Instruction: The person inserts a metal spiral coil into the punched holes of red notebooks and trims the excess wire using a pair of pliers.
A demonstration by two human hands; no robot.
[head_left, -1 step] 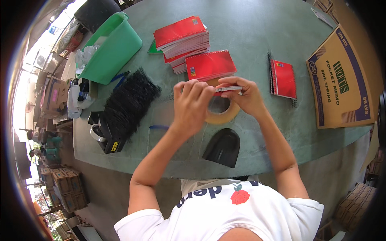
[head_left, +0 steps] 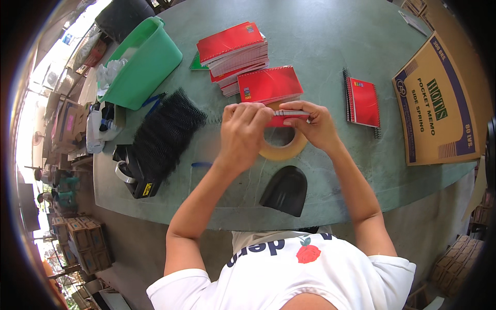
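left hand point(head_left: 242, 128) and right hand point(head_left: 318, 125) close together, raised over the table point(head_left: 330, 192). right hand clamped on a small red notebook point(head_left: 279, 122), thumb on the near side, fingers on the far side. left fingers curled at its left end; can't tell what they pinch, knuckles hide it. thin coil point(head_left: 213, 119) shows faintly left of that hand.

notebook should be light, fairly stiff across the cover, glossy so maybe slippery; pages likely bend or fan if pinched unevenly. best hold: flat across both covers, clear of the spine edge. coil looks springy, easily crushed.

below, tape roll point(head_left: 283, 153), plain. beyond, front notebook stack point(head_left: 271, 83) and taller notebook stack point(head_left: 230, 44): small multicoloured logo on the red covers. same kind of mark on the spiral notebook point(head_left: 365, 103) to the right. tape dispenser point(head_left: 137, 187): yellow label, too small to read. white shirt point(head_left: 330, 271): dark lettering, upside down, plus red rose. carton point(head_left: 417, 135) far right: green and dark product print, dark blue band.
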